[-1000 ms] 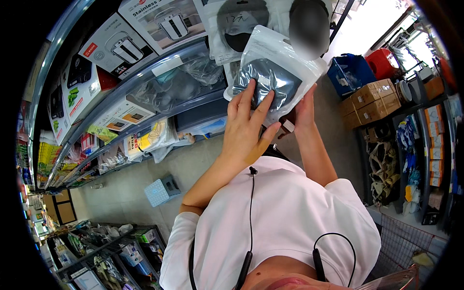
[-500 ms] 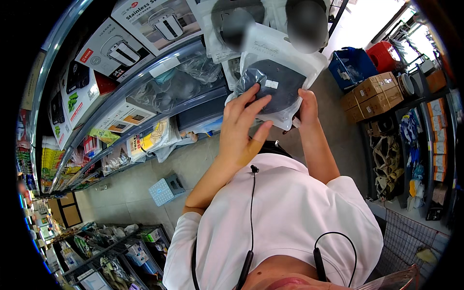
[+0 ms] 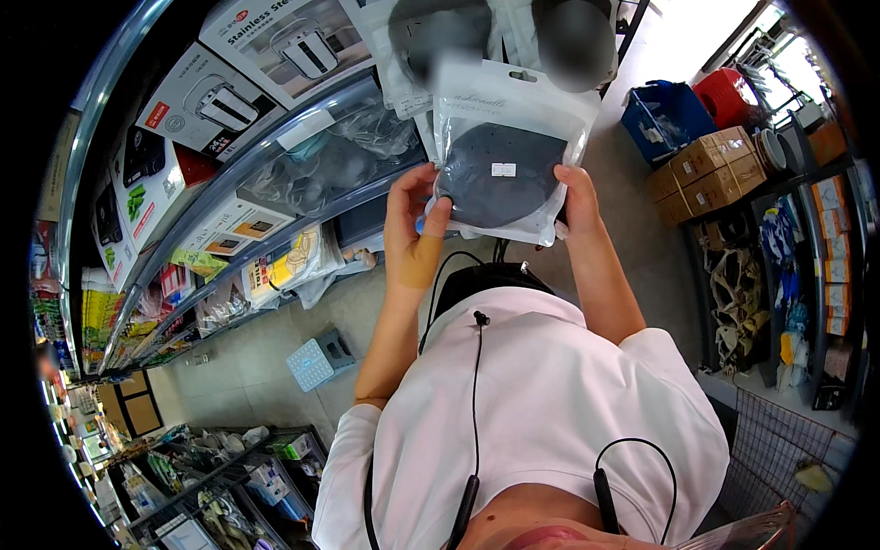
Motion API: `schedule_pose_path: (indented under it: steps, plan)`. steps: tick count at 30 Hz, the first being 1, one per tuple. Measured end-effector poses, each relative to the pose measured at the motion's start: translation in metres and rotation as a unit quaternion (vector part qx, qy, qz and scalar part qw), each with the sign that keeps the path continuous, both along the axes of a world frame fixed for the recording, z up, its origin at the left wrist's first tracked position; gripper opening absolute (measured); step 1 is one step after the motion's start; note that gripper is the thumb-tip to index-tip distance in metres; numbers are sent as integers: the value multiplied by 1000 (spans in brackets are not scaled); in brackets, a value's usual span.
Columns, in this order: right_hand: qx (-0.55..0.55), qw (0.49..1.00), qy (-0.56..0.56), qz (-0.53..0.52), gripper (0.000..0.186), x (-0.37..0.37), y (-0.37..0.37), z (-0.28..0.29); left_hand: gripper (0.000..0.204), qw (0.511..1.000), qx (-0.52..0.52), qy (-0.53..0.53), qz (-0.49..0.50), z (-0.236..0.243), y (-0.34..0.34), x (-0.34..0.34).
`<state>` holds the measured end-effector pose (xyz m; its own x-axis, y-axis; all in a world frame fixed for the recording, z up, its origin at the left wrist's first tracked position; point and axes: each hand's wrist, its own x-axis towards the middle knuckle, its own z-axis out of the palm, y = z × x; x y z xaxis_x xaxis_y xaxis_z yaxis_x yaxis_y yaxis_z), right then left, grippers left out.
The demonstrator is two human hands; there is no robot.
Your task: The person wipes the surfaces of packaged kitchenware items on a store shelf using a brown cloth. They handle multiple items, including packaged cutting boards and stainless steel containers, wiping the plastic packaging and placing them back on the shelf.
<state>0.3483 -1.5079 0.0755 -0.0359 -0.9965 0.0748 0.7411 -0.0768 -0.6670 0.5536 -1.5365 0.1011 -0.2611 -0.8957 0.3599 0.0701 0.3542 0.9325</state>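
Shelving point(image 3: 364, 222) flanks the tiled floor point(image 3: 247, 385); left hand point(image 3: 414, 225) and right hand point(image 3: 580, 203) grip the packet's point(image 3: 502, 197) opposite edges, apparently for examination; turning it calls for even support.

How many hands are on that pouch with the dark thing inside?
2: the left hand grips the pouch at its left edge, and the right hand holds its right edge. Some fingers are hidden behind it.
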Motion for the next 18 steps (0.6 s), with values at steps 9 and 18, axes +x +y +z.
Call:
schedule_pose_path:
  steps: [9, 18]
  plan:
    - [68, 998, -4, -15, 49, -1, -2, 1, 30, 970, 175, 111, -128, -4, -5, 6]
    - [67, 997, -27, -3, 40, 1, -6, 0, 24, 961, 209, 129, -126, -8, -6, 6]
